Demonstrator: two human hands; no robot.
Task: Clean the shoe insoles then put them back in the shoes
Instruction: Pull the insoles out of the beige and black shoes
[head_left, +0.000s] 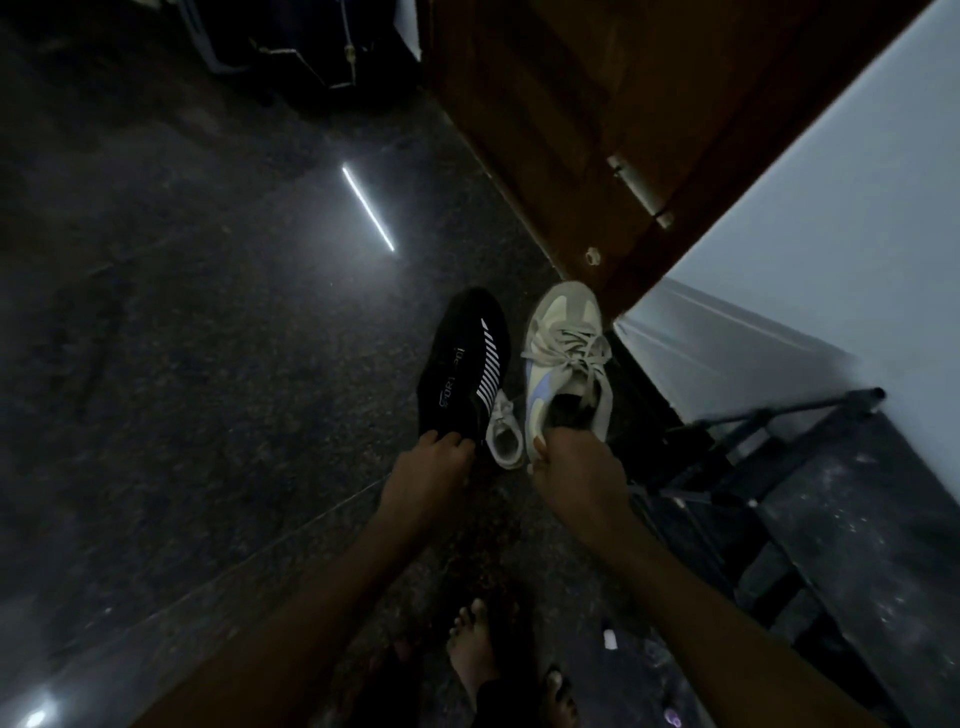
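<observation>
One wide-angle view, from the person's head, faces forward and steeply down at the floor (208, 322). It is near: forearms (701, 618) enter from the bottom edge, left hand (430, 470) and right hand (579, 470) just below mid-frame, black shoe (460, 364) and pale shoe (563, 338) above them. The frame tilts; door (571, 114) and wall (857, 218) slant across the upper right.

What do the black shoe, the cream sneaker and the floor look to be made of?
Black shoe: probably knit fabric, matte, with printed white stripes. Cream sneaker: seemingly textile or synthetic panels, flat woven laces. Floor: likely polished speckled stone, since it mirrors a light strip.
</observation>
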